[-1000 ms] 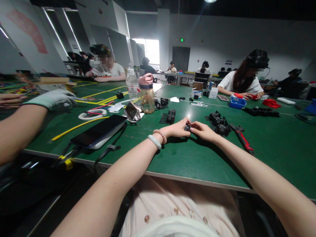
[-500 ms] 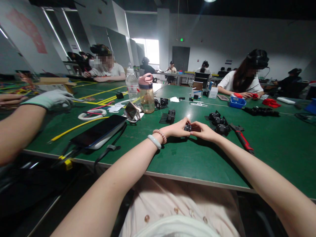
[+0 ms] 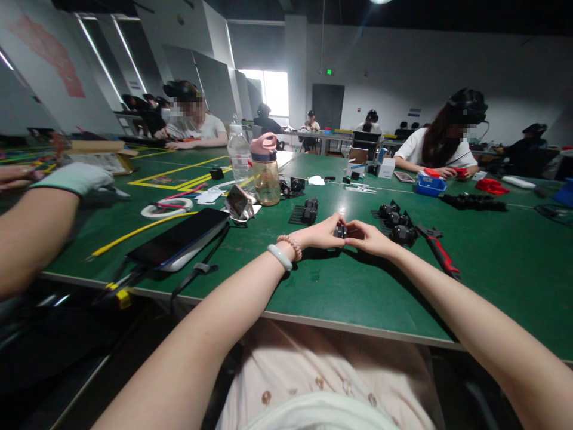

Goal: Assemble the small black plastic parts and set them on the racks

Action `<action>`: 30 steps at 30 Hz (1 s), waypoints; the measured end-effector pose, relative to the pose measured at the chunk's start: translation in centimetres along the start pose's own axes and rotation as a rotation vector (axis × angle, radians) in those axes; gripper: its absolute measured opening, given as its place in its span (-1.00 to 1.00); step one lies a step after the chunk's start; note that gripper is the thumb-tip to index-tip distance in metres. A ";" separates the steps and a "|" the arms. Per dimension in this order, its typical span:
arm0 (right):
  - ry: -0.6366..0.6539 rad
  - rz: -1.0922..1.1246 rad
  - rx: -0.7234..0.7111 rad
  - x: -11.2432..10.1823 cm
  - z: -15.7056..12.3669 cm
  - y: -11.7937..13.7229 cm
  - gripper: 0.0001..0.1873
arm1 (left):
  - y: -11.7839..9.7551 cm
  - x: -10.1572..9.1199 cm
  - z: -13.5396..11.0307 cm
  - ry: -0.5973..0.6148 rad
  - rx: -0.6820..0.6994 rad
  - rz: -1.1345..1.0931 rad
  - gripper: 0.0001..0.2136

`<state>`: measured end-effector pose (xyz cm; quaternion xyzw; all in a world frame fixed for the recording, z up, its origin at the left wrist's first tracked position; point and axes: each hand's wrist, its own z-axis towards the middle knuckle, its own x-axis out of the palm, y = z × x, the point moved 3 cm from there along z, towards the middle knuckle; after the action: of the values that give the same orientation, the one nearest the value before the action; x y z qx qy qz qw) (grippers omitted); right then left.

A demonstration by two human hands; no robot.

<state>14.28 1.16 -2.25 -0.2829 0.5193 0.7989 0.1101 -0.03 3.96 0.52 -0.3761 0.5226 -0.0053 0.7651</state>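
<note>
Between my two hands is a small black part (image 3: 340, 230), partly covered by fingers, so its exact kind does not show. My left hand (image 3: 323, 233) grips it from the left, thumb and fingers closed round it. From the right, my right hand (image 3: 367, 237) pinches the same part with its fingertips. Just beyond my left hand lies a black part with thin prongs (image 3: 306, 212). To the right of my right hand sits a cluster of black parts (image 3: 396, 222), and beside it an adjustable wrench (image 3: 441, 251) with a red and black handle.
Left on the green table (image 3: 313, 298) are a phone (image 3: 179, 236) on a power bank, a yellow cable tie (image 3: 138, 234), and a drink bottle (image 3: 266, 173). A co-worker's gloved hand (image 3: 74, 179) works at far left. A blue bin (image 3: 430, 184) stands ahead right, near another person.
My hands and the black part stay in place. The co-worker's gloved hand at the left has drawn back a little to the left.
</note>
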 end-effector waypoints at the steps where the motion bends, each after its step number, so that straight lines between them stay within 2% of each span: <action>1: -0.004 -0.003 -0.001 0.0 0.0 0.0 -0.59 | 0.0 0.0 0.0 0.000 -0.009 -0.004 -0.55; 30: -0.049 -0.051 -0.012 -0.1 0.1 0.1 -0.67 | -0.2 0.1 -0.1 0.014 -0.060 0.018 -0.57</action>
<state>14.25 1.26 -2.12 -0.2772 0.5042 0.8056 0.1411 -0.04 3.72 0.54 -0.3942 0.5312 0.0145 0.7498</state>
